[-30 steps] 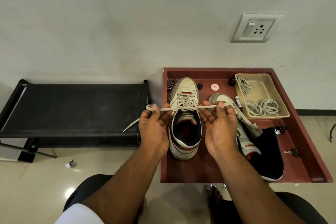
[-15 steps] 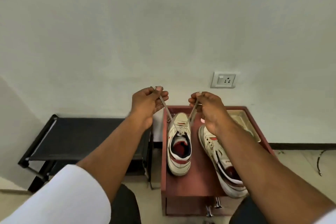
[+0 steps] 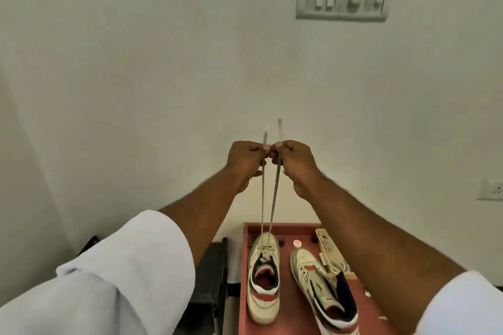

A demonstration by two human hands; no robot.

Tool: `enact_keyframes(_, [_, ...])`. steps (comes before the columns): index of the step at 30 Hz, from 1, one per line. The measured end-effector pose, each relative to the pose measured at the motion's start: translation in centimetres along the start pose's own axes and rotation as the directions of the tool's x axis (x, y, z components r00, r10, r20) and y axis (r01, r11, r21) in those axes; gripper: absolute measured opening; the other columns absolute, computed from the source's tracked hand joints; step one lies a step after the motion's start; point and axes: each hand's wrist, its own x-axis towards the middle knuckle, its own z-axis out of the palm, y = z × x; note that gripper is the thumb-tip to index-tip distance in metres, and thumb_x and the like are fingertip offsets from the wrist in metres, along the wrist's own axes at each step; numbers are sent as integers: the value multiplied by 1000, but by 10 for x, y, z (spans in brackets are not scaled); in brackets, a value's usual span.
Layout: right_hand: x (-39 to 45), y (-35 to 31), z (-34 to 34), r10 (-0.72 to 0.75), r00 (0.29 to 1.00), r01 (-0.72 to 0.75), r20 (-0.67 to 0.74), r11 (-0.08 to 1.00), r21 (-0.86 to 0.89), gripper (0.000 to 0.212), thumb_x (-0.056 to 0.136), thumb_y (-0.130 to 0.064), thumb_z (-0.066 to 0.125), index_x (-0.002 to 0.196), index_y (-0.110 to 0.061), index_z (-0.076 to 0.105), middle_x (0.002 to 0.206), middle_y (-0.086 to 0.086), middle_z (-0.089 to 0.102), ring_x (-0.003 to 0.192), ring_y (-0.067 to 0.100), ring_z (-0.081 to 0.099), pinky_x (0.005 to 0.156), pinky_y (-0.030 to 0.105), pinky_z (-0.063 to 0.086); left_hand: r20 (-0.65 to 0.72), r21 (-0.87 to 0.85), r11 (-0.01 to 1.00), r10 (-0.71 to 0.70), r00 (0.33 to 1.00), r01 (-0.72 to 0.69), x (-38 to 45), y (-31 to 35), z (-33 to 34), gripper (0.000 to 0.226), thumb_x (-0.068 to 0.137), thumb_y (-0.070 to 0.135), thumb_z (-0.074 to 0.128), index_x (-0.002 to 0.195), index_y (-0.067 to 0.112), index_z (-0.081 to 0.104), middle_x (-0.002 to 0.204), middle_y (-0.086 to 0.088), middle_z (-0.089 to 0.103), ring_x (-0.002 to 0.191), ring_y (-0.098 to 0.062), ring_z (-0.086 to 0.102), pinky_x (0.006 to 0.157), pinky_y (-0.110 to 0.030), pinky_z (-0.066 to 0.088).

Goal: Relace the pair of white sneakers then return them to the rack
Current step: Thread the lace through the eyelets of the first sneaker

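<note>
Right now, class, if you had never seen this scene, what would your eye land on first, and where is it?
The two hands, left hand and right hand, raised side by side at mid-picture against the bare wall, each pinching one end of the shoelace. The two taut strands run down to the upright sneaker on the red-brown table below. Beside it, to the right, the second sneaker lies tilted.

Both arms reach up before the pale wall. The left hand (image 3: 245,162) and right hand (image 3: 295,160) meet knuckle to knuckle, each pinching one strand of the flat grey-white shoelace (image 3: 275,193), whose tips poke above the fists. The strands run taut down to the upright white leather sneaker with red and navy trim (image 3: 263,277) on the reddish-brown bench (image 3: 288,307). Just beside it, the second white sneaker (image 3: 324,294) lies tilted.
</note>
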Motion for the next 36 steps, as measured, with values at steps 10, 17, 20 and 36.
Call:
enact_keyframes(10, [0,-2,-7,-142,989,142,-42,990,-2,18,93,-7,59,80,-11,71,83,5,69,81,27,68,64,23,53,-135,-10,991,132,982,-135,-1,19,-8,2,83,4,75,82,5,74,76,-12,71,66,-21,65,70,-33,60])
enact_keyframes(17, [1,-6,-8,-193,977,192,-87,981,-17,22,94,-11,61,76,-18,72,77,7,71,77,26,70,76,42,60,-50,-4,990,140,989,-140,-1,34,-11,10,82,5,77,91,2,73,84,-11,74,70,-22,71,66,-31,56])
enact_keyframes(20, [3,-9,-7,-210,976,207,-66,977,-46,21,95,-14,60,78,-15,72,74,7,70,74,22,69,78,45,60,-42,-15,986,167,985,-168,-2,36,-12,10,83,6,76,92,4,73,85,-13,74,72,-23,72,65,-31,55])
enact_keyframes(36, [10,-19,-15,-276,959,284,71,948,-144,22,96,-12,56,87,-8,75,82,8,73,77,23,70,71,38,58,18,-4,963,268,963,-268,-7,48,-6,4,85,10,75,87,12,77,70,5,71,57,-1,60,56,-19,49])
